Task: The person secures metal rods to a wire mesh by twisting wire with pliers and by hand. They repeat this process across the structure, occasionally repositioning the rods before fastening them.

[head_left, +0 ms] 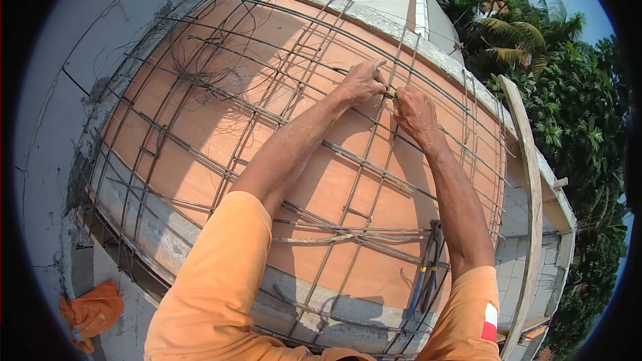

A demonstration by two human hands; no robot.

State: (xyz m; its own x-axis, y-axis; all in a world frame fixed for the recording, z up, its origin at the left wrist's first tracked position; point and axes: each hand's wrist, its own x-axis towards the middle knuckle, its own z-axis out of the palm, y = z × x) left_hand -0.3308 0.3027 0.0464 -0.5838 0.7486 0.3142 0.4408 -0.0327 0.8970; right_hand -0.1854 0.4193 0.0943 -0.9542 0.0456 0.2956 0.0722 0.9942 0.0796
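Note:
A grid of steel rebar [267, 113] lies over an orange plywood form [200, 127]. Both my arms reach out over it in orange sleeves. My left hand [361, 81] and my right hand [413, 110] meet at one crossing of bars [390, 92] near the far side of the grid. The fingers of both hands are closed there on the bars or on thin tie wire; which one is too small to tell. A tangle of loose thin wire [200, 70] lies on the grid at the upper left.
Pliers with blue handles [428, 267] hang on the rebar near my right elbow. A grey block wall [60, 93] stands at left, with an orange cloth [93, 311] below it. A timber plank [531, 180] runs along the right edge. Beyond it is a drop to trees [568, 113].

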